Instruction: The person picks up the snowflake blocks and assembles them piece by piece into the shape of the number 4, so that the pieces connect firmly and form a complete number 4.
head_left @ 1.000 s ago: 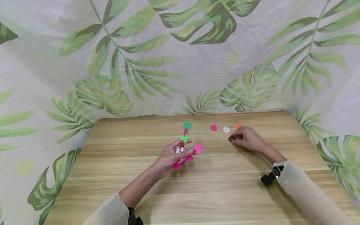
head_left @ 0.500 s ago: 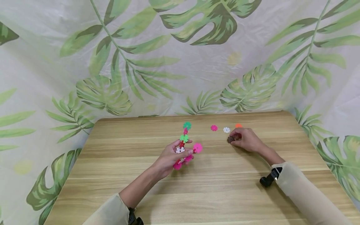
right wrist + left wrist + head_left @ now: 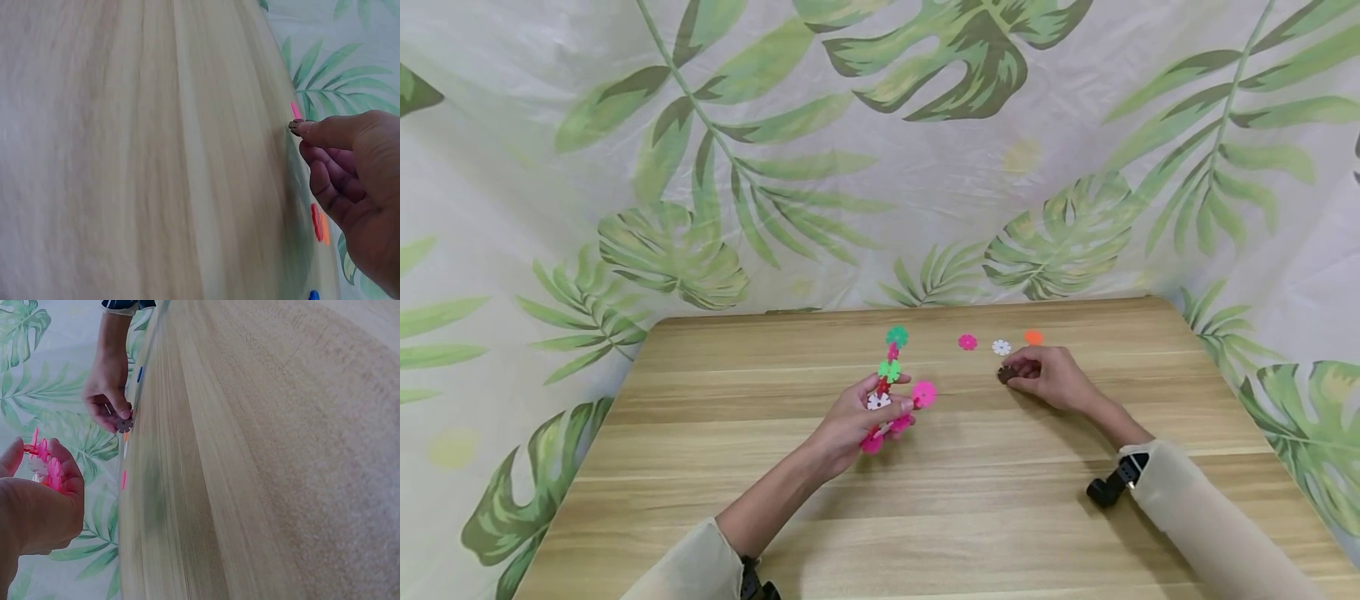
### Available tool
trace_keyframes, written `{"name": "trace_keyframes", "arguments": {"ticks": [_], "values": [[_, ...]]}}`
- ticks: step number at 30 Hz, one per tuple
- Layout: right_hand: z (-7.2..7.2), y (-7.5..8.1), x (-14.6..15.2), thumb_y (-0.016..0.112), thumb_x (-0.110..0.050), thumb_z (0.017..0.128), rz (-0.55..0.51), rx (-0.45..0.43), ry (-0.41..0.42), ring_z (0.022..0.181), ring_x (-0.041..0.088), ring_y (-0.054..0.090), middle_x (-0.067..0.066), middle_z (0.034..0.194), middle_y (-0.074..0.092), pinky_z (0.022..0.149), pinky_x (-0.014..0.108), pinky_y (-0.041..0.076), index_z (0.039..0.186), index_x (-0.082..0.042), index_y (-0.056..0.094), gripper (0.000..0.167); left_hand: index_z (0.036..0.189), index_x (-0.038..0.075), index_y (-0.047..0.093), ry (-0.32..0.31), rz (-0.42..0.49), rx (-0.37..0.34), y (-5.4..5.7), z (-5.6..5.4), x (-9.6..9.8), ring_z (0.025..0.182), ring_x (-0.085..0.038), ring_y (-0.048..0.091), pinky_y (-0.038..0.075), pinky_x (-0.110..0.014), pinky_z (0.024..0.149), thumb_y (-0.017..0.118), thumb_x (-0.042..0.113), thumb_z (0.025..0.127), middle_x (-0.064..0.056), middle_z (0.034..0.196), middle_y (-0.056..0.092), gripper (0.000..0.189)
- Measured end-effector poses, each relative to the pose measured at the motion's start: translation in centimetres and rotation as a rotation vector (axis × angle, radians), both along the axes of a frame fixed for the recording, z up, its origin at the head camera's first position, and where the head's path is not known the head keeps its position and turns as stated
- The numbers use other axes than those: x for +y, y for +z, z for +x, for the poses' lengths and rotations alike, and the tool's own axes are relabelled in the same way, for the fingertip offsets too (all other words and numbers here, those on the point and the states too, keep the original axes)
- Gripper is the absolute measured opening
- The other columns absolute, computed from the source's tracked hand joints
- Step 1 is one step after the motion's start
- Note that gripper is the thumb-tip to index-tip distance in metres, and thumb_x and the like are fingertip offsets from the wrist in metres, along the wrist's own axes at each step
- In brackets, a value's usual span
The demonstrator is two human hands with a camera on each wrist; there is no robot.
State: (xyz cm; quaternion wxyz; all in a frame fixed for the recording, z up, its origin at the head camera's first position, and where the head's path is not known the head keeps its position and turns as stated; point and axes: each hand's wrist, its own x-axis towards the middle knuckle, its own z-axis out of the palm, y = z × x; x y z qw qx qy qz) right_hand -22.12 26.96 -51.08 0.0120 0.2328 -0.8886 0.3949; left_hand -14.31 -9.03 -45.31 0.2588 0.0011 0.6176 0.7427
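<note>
My left hand [image 3: 842,425] grips a chain of interlocking plastic snowflake discs [image 3: 890,371] above the table. Teal, green, red, white and pink discs make up this chain, and its middle is partly hidden by thumb and fingers. A bright pink disc [image 3: 924,393] sticks out past the thumb on the right. To the right, my right hand [image 3: 1054,379] pinches a single brown snowflake disc [image 3: 1006,375] between thumb and fingertips. In the right wrist view the brown disc [image 3: 295,126] shows at the thumb tip, apart from the chain.
Loose pink [image 3: 967,342], white [image 3: 1001,347] and orange [image 3: 1033,337] discs lie near the back edge of the wooden table [image 3: 760,492]. A red disc [image 3: 316,222] and a blue piece [image 3: 314,295] show in the right wrist view. Leaf-patterned cloth [image 3: 820,208] hangs behind.
My right hand has shifted slightly left with the brown disc, which has turned in the fingers. More of the orange disc is uncovered. The left hand with its chain has barely moved.
</note>
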Motion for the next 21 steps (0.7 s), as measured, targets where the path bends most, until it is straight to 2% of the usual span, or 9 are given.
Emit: {"name": "trace_keyframes", "arguments": {"ticks": [6, 14, 21], "values": [[0.6, 0.4, -0.9, 0.084, 0.006, 0.085, -0.087, -0.065, 0.008, 0.087, 0.024, 0.074, 0.013, 0.098, 0.078, 0.075, 0.024, 0.061, 0.111, 0.002, 0.078, 0.027, 0.149, 0.007, 0.053, -0.002, -0.018, 0.001, -0.1, -0.1, 0.0, 0.09, -0.016, 0.075, 0.06, -0.027, 0.074, 0.077, 0.013, 0.099, -0.013, 0.115, 0.076, 0.056], [1.4, 1.4, -2.6, 0.084, 0.003, 0.087, -0.205, -0.144, 0.014, 0.087, 0.019, 0.073, 0.014, 0.101, 0.078, 0.076, 0.024, 0.062, 0.112, -0.001, 0.078, 0.026, 0.148, 0.005, 0.054, 0.005, -0.023, -0.004, 0.0, -0.1, -0.1, 0.091, -0.016, 0.076, 0.061, -0.028, 0.075, 0.075, 0.011, 0.099, -0.006, 0.11, 0.077, 0.053], [2.3, 2.8, -3.7, 0.083, 0.003, 0.089, -0.294, -0.192, 0.051, 0.089, 0.019, 0.074, 0.017, 0.104, 0.078, 0.077, 0.027, 0.063, 0.114, 0.0, 0.078, 0.026, 0.147, 0.009, 0.057, -0.004, -0.04, -0.005, 0.1, -0.1, 0.1, 0.094, -0.019, 0.077, 0.061, -0.027, 0.074, 0.078, 0.013, 0.098, -0.022, 0.123, 0.073, 0.053]]}}
